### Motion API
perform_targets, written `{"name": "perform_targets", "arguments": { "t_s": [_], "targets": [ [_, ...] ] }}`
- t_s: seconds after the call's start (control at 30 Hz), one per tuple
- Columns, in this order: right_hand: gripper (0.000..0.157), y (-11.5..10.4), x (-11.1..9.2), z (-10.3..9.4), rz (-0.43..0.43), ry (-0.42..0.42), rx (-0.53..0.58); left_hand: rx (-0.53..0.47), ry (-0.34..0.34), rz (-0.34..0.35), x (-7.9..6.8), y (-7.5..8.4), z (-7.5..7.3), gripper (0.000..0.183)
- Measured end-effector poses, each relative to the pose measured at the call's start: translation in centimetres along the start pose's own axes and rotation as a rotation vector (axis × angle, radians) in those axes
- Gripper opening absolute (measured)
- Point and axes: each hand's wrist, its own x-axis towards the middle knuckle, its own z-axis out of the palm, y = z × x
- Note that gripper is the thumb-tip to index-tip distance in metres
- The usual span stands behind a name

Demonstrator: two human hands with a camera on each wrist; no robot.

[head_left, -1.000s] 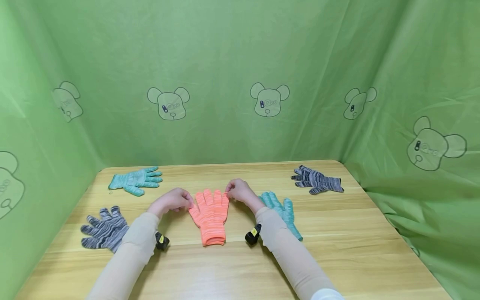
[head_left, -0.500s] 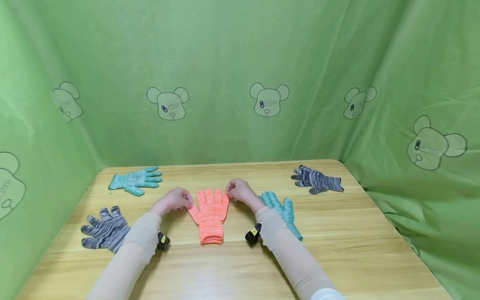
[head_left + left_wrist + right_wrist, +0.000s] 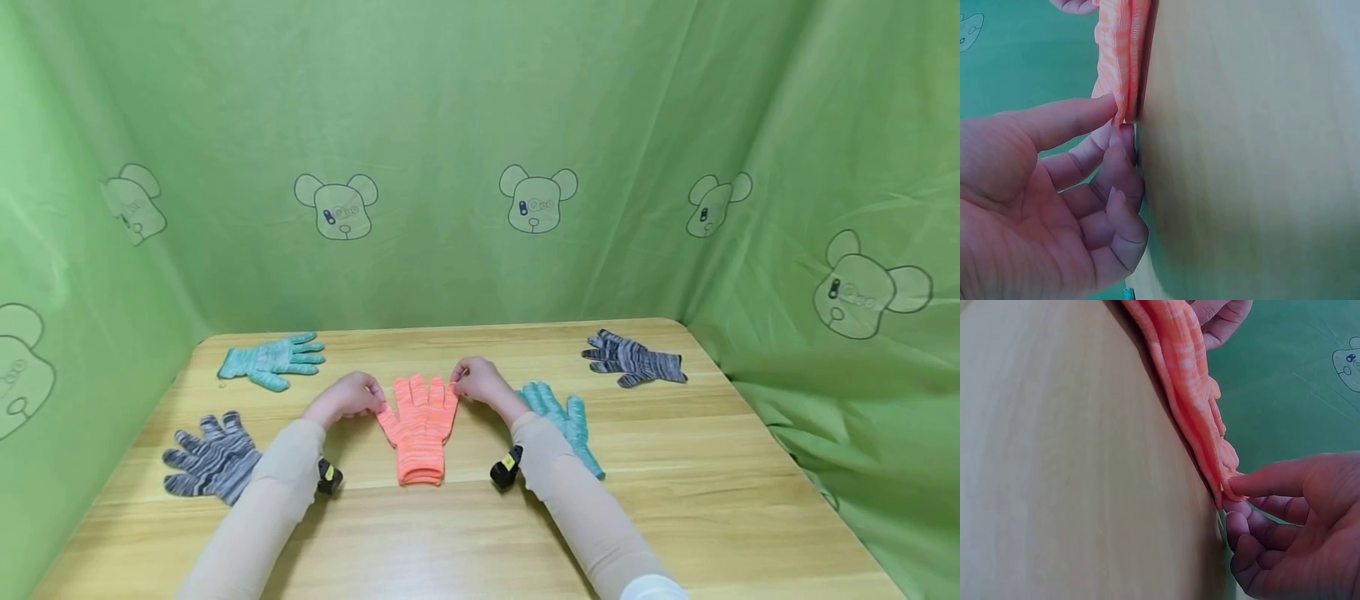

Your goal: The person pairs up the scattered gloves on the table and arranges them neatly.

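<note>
An orange knit glove lies at the middle of the table, fingers pointing away and cuff toward me. My left hand pinches the tip of its thumb between thumb and forefinger; the left wrist view shows the orange fabric caught there. On the other side, my right hand pinches the tip of the little finger, with the fabric held between thumb and forefinger in the right wrist view. Next to my right forearm lies a teal glove, partly hidden by that arm.
A second teal glove lies at the back left. One grey striped glove is beside my left forearm, partly covered by it, and another grey striped glove lies at the back right. Green curtains enclose the wooden table.
The orange glove has shifted slightly away from me and its cuff has swung a little left. My left hand has moved slightly with it; the right hand stays about where it was.
</note>
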Motion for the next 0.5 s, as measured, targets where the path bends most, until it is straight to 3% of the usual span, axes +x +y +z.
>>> {"name": "perform_targets", "arguments": {
  "t_s": [0.5],
  "targets": [
    [0.017,0.2,-1.1,-2.2,-0.04,0.003,0.008,-0.129,0.039,0.064,-1.9,0.2,-0.6,0.022]
  ]
}}
